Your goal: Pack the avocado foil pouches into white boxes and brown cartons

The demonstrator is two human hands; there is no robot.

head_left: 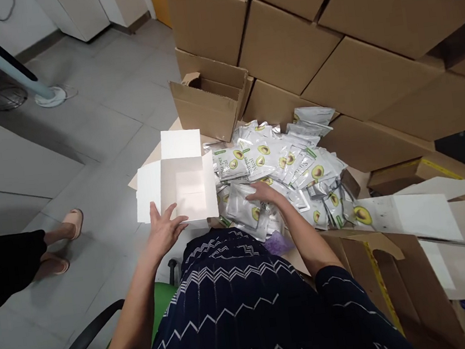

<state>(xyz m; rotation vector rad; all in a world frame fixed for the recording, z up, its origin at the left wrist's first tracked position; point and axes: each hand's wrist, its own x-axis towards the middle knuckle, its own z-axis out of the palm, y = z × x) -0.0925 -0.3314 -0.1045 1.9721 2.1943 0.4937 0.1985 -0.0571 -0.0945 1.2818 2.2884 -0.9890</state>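
An open white carton (185, 144) with raised flaps stands in front of me, its inside bare. My left hand (165, 227) is at its near left corner, fingers spread and touching the near edge. To the right lies a heap of silvery white pouches (293, 159) printed with avocados. My right hand (266, 192) is closed at the right edge of a pouch (241, 206) on the near side of the heap, close to the carton; some of its fingertips are hard to make out.
An open brown box (206, 107) stands behind the carton. Large stacked cardboard boxes (284, 39) rise behind the heap. At right are white carton blanks (426, 217) and another open brown box (399, 278). A person's feet (72, 223) show at left, and a green chair (161, 306) is under me.
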